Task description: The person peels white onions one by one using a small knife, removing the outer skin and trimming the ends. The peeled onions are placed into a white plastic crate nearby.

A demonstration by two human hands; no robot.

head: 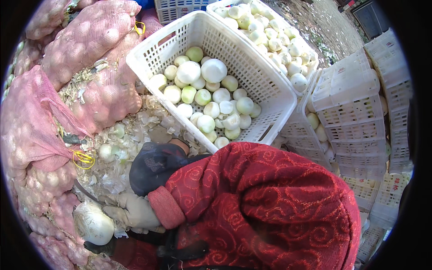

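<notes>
My right hand (136,210), in a pale work glove, holds a knife with a narrow dark blade (87,191) that points up and left. Its fingers lie against the side of a large white onion (95,223). Under that onion is my left hand (101,247), dark-gloved and mostly hidden, with the onion held in it. Brownish dry skin still covers part of the onion's top. Loose onion skins (111,175) cover the ground beyond my hands, and a pale onion (106,152) lies among them.
A white plastic crate (206,25) partly filled with peeled onions (212,109) stands beside my dark-clad knee (152,168). Behind it is a fuller crate of onions (287,44). Pink mesh sacks of onions (91,37) are piled at the left. Stacked crates (351,118) stand at the right.
</notes>
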